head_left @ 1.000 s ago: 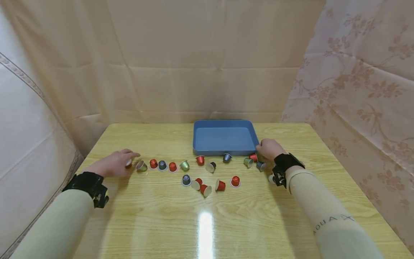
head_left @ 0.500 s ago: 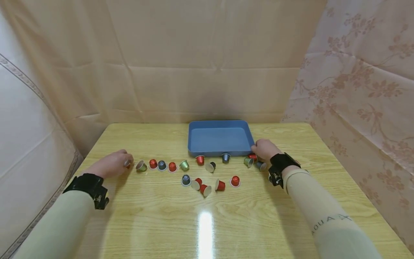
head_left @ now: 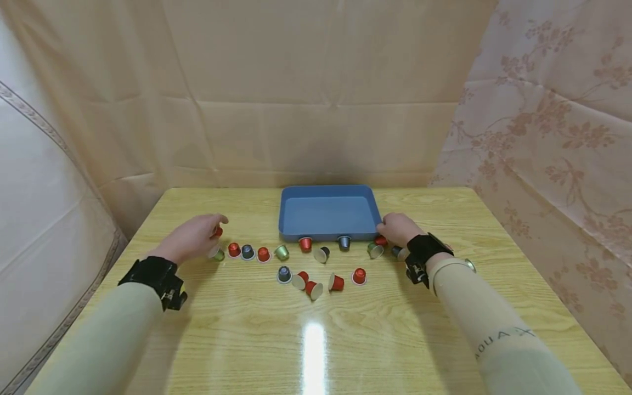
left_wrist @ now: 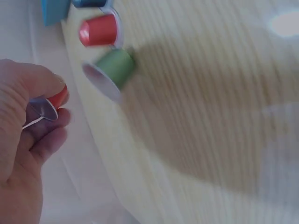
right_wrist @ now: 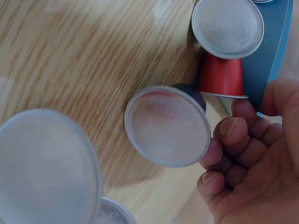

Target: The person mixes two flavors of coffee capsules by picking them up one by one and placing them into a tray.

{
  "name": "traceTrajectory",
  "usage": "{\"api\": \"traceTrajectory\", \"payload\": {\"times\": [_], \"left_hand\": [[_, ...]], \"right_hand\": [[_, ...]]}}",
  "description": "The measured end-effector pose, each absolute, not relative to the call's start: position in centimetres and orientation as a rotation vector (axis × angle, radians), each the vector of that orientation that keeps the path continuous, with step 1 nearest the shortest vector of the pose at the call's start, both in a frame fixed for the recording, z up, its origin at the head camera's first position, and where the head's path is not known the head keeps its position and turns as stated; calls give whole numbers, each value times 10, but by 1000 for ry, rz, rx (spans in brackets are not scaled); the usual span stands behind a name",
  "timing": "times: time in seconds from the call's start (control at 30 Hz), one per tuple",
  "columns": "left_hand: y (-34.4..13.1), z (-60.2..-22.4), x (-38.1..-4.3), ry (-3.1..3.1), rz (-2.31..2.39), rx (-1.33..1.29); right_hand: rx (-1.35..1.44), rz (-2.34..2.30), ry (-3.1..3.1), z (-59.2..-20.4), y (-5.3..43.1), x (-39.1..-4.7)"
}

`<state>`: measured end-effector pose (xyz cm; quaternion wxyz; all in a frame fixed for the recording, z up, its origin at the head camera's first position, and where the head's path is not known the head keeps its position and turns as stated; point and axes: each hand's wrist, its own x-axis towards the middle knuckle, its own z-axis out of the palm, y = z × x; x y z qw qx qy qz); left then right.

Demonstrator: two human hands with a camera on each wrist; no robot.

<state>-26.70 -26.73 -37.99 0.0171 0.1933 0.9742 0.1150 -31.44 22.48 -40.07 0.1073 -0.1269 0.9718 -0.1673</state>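
My left hand [head_left: 190, 236] pinches a red coffee capsule [left_wrist: 58, 98] between thumb and fingers, its foil lid facing the palm in the left wrist view. Just below it, a green capsule [left_wrist: 119, 67] lies on its side on the table. At the front right corner of the blue tray [head_left: 281, 219], my right hand [head_left: 401, 227] grips the tray's edge with thumb and curled forefinger. Close to those fingers lie a red capsule [right_wrist: 223, 77] and a dark capsule [right_wrist: 168, 126], the latter's lid turned to the right wrist camera.
Several red, green and dark capsules are spread over the wooden table [head_left: 237, 340], among them an upright dark one [head_left: 284, 274] and an upright red one [head_left: 359, 276]. A red [head_left: 305, 244] and a dark capsule [head_left: 344, 243] sit against the tray's front wall. Curtains [head_left: 316, 99] hang behind.
The tray has slid left along with my right hand, and nearby capsules have shifted slightly left. My left hand has moved right and up, with the red capsule now showing in it.
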Motion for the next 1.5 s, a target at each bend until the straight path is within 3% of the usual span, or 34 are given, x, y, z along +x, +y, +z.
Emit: {"api": "traceTrajectory", "payload": {"times": [0.13,0.4,0.53,0.67,1.0,1.5], "left_hand": [[-249,-377,-272,3088,309,716],[-219,-376,-277,3057,407,592],[-208,-377,-280,3126,339,675],[-199,-377,-284,3210,279,813],[-179,-374,-286,3115,556,725],[-153,-384,-294,3130,513,907]], "right_hand": [[-362,-464,2860,-404,221,-317],[-358,-457,2844,-404,215,-316],[-380,-444,2855,-404,211,-315],[-391,-449,2858,-403,208,-313],[-454,-466,2851,-403,202,-313],[-456,-488,2815,-395,194,-305]]}}
